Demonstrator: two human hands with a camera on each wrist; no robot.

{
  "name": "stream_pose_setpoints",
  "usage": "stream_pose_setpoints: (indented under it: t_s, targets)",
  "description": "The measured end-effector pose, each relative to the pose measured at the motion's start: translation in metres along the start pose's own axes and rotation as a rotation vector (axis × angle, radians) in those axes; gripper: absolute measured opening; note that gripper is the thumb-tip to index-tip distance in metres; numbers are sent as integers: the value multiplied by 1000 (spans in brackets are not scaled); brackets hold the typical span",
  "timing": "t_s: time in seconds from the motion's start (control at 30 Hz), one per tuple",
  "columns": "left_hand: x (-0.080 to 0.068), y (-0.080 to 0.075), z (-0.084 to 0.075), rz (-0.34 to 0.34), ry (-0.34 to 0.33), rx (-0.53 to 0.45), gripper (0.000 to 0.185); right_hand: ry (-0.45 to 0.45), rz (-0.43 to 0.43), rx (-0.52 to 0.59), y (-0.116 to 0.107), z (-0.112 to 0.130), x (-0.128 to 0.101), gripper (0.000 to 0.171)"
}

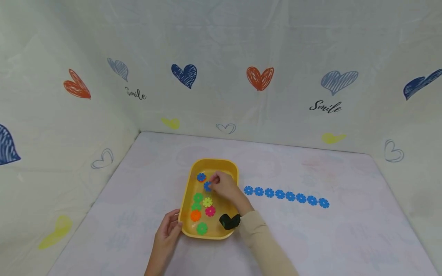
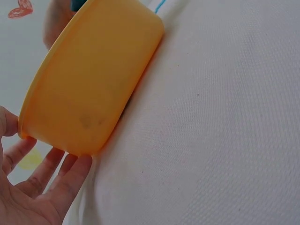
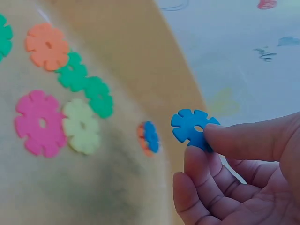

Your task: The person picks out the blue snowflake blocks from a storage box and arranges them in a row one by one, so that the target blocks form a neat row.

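My right hand [image 1: 224,186] pinches a blue snowflake disc [image 3: 190,126] between thumb and fingertips, above the yellow tray [image 1: 186,191]. The notched disc has a small hole in its middle. At the tray's near left corner, my left hand [image 1: 167,232] grips the edge, thumb at the rim and fingers against the outer wall. Inside the tray lie a pink disc [image 3: 40,123], a pale yellow disc [image 3: 80,125], an orange disc [image 3: 47,46] and several green discs [image 1: 202,229]. Another blue disc [image 1: 201,177] overlaps an orange one toward the far end.
Right of the tray, several blue discs [image 1: 280,194] form a straight row on the white cloth-covered table [image 1: 310,237]. A black strap-like piece [image 1: 229,222] is at the right wrist. Behind stands a pale curtain [image 1: 221,107] printed with hearts.
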State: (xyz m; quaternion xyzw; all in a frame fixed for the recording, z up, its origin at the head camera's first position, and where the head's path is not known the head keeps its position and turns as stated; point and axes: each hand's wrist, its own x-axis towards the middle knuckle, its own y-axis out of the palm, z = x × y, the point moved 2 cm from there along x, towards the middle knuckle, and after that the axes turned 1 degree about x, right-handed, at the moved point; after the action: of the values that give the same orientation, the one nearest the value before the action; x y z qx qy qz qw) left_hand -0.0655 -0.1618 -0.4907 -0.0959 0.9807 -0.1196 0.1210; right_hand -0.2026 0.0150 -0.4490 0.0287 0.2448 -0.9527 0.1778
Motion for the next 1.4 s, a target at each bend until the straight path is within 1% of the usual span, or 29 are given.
stream_pose_setpoints:
  t_s: [0.17, 0.27, 0.4, 0.53, 0.63, 0.73, 0.87, 0.93, 1.0, 1.1, 1.17, 1.23, 1.27, 1.33, 1.4]
  targets:
    - [0, 0, 0, -8, -6, 1, 38, -14, -23, 62, -17, 4, -10, 13]
    - [0, 0, 0, -11, -16, 9, 37, -25, -56, 67, -27, 2, -16, 14]
    - [0, 1, 0, -10, -23, 16, 38, 1, -100, 83, -40, -4, -26, 14]
    - [1, 1, 0, -8, -16, 17, 38, 35, -142, 145, -56, -12, -39, 16]
    - [1, 0, 0, -10, -5, 17, 38, 64, -170, 177, -69, -21, -50, 18]
    - [0, 0, 1, -10, 6, 15, 37, 91, -200, 179, -84, -33, -61, 20]
    - [0, -1, 0, -5, 14, 9, 37, 121, -246, 191, -104, -54, -78, 24]
    - [0, -1, 0, -4, 12, 8, 38, 122, -276, 202, -114, -73, -84, 28]
    - [0, -1, 0, -2, 10, 9, 38, 134, -301, 214, -125, -96, -89, 34]
    - [1, 0, 1, 1, 4, 12, 39, 160, -346, 222, -140, -142, -96, 45]
    - [1, 0, 1, 3, 3, 11, 39, 205, -377, 224, -150, -168, -102, 49]
    - [1, 0, 2, 6, 4, 11, 39, 244, -417, 214, -158, -187, -111, 51]
    - [1, -1, 2, 6, 4, 11, 38, 266, -426, 213, -163, -191, -117, 50]
    - [0, -1, 1, 5, 5, 11, 38, 314, -454, 196, -170, -191, -129, 48]
    - [0, -1, 1, 5, 9, 9, 38, 369, -466, 185, -177, -180, -142, 46]
